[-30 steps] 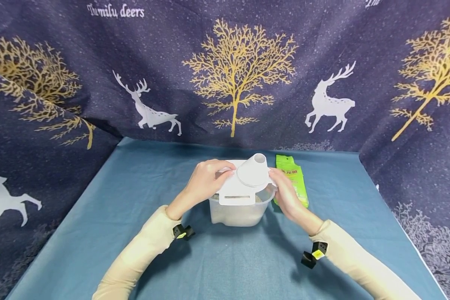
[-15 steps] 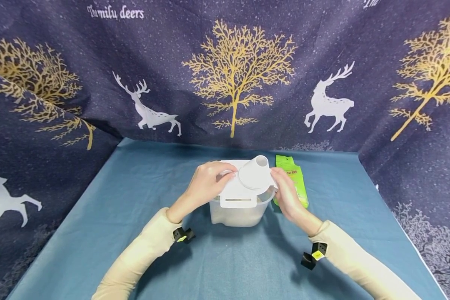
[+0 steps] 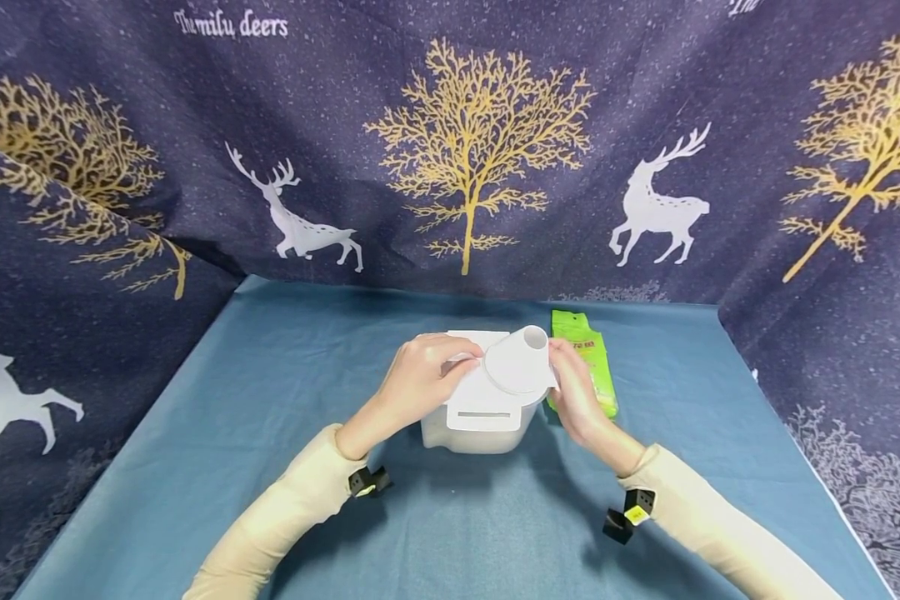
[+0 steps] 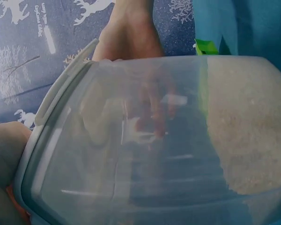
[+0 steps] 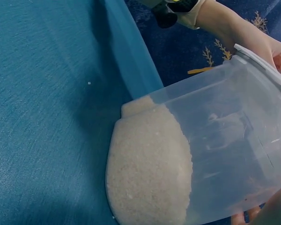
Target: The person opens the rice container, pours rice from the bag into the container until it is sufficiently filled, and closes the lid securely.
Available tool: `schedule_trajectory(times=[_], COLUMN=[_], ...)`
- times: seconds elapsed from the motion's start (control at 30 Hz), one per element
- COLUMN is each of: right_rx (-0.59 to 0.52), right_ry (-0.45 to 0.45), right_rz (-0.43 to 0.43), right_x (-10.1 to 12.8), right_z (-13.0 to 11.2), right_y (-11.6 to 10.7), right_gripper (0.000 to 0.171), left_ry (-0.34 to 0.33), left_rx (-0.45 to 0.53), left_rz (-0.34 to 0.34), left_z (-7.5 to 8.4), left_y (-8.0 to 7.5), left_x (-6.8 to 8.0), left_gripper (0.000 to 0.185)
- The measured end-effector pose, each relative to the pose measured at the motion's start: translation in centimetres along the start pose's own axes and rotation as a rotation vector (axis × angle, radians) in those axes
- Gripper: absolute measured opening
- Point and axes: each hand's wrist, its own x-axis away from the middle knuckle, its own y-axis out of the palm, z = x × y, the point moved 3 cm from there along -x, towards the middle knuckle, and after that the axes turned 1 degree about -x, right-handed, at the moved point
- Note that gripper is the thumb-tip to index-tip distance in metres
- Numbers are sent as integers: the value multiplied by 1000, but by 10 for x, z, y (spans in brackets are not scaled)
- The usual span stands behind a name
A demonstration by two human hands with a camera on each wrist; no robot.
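A clear plastic container [image 3: 472, 440] stands on the table, its lower part filled with white rice-like grains [image 5: 145, 159]. Over its top lies a white lid [image 3: 483, 417] with a slotted tab at the front and a white cone-shaped spout [image 3: 521, 358] on its right half. My left hand [image 3: 420, 371] grips the lid's left part, thumb in front and fingers behind. At the right edge, my right hand [image 3: 576, 392] holds the lid beside the spout. Through the container's wall, the left wrist view shows right-hand fingers [image 4: 152, 108].
A bright green packet [image 3: 600, 371] lies behind and to the right of the container, partly hidden by the right hand. The blue cloth [image 3: 450, 533] covers the table, with a patterned dark curtain [image 3: 307, 100] hanging behind.
Both hands have lowered the lid toward me and slightly right, so it now covers the container's opening. The container and green packet stay in place.
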Motion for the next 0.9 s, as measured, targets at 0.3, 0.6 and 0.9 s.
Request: schedule_trajectory(times=[0.3, 0.6, 0.9], right_rx=[19, 74, 114], right_ry=[-14, 10, 28], right_rz=[-1, 19, 21], right_x=[-2, -3, -4], right_z=[0, -2, -1], right_y=[-1, 2, 1], right_gripper=[22, 22, 26], left_ry=[9, -39, -403], left_rx=[5, -9, 186], left_rz=[6, -29, -70], left_z=[-1, -7, -30], left_y=[7, 6, 4], left_x=[-3, -2, 9], left_gripper=[10, 19, 36])
